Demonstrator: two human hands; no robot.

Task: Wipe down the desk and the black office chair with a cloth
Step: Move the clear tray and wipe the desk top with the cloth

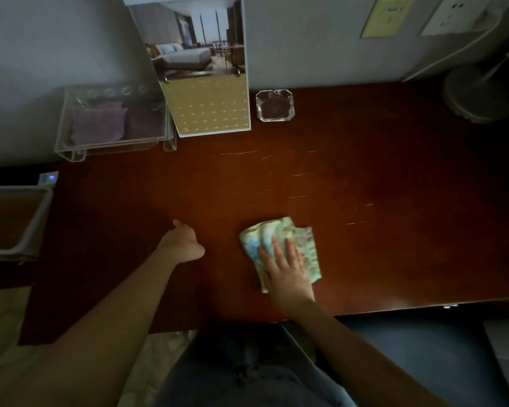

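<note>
**Desk top, seen from beside the person wiping.** The right hand [288, 268] lies flat with its fingers straight and slightly spread. It presses a folded patterned cloth [265, 235] onto the desk [379, 186] and grasps nothing. The left hand [184, 242] rests on the wood well to the left of the cloth, thumb raised. Its fingers are tucked out of sight, so I cannot tell whether it is clenched or loose; no object shows in it.

**Edges.** The near edge of the desk runs just behind the right wrist. The left edge lies far out beyond the left hand, with a white-rimmed bin [39, 218] past it. A dark chair seat [409, 353] shows below the near edge, to the right of the right forearm.

**Open room.** Bare wood stretches ahead of both hands and widely to the right of the cloth.

**Surface and surroundings.** The top is reddish-brown wood, marked by fine pale scratches [300, 174] ahead of the right hand. Four things stand along the wall, well ahead of the hands:
- a clear plastic tray [115, 143] holding purple cloths, ahead and left of the left hand;
- an upright picture card [203, 69] showing a hotel room;
- a glass ashtray [274, 105] just right of the card, almost straight ahead of the right hand;
- a round lamp base [476, 95], far to the front right.

A yellow notice [385, 16] and a white socket plate [453, 13] are fixed on the wall above. The light is dim.
</note>
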